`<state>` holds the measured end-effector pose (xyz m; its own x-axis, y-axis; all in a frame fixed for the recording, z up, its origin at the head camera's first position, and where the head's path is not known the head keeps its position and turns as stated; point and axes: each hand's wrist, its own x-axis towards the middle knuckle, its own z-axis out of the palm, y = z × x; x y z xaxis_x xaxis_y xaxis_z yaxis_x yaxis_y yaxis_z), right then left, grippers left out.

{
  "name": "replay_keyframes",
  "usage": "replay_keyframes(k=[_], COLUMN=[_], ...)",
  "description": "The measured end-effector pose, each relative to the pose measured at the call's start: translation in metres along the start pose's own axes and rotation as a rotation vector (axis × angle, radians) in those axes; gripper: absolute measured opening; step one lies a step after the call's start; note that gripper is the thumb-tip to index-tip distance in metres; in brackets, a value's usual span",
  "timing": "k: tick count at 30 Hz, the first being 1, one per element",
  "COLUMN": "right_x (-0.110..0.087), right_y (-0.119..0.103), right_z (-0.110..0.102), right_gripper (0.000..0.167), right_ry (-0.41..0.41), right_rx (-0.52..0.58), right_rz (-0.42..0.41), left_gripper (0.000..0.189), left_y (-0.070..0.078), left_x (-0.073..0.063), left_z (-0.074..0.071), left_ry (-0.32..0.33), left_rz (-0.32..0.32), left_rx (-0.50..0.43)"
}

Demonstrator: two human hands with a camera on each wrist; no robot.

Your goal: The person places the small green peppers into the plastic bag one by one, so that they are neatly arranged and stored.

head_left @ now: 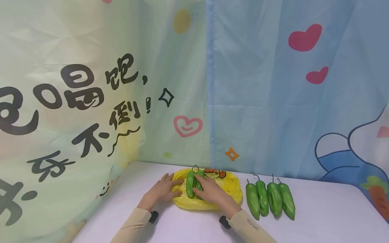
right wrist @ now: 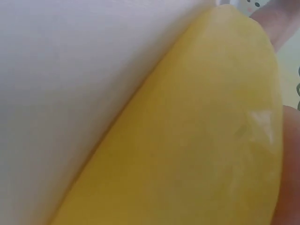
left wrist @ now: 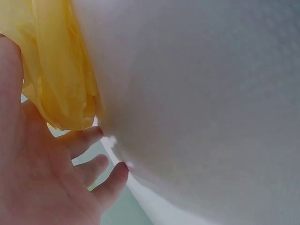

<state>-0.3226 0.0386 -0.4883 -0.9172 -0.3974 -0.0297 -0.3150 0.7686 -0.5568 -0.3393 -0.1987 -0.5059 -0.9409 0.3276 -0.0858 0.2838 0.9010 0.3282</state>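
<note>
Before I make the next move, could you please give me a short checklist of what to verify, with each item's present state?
1. Yellow bag on the table: ok, it lies flat-bottomed or slumped there.
2. Left hand placed at the bag: ok, at its left edge, fingers spread.
3. Right hand secure on a pepper: cannot tell; it covers part of the right-hand bag pepper, hiding the contact.
4. Left-hand bag pepper lying beside its neighbour: ok, both stems pointing away from the person.
5. All peppers at the bag: not ok, four loose peppers lie side by side to its right.
</note>
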Motion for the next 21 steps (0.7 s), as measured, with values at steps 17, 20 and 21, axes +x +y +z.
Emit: replay_keyframes(k=[17,20,21], right_x=[0.0038,0.0035,0.0035], right_y=[-0.0017,-0.0013,-0.0011], right_z=[0.0085,0.0089,0.0091], right_gripper=[0.066,0.066,0.066], right_ry=[0.020,0.019,0.019], right_rx=[-0.043,-0.045,-0.045], right_rz=[0.038,0.048,0.050], left_gripper=[0.054,0.054,0.054], left_y=[0.0021,0.0028,0.0029], left_x=[0.0014,0.0014,0.0015], left_z=[-0.0020,-0.0021,-0.0018], left_ry=[-0.009,-0.009,-0.010], left_rz=[-0.014,-0.018,-0.019], left_rx=[0.016,0.017,0.019])
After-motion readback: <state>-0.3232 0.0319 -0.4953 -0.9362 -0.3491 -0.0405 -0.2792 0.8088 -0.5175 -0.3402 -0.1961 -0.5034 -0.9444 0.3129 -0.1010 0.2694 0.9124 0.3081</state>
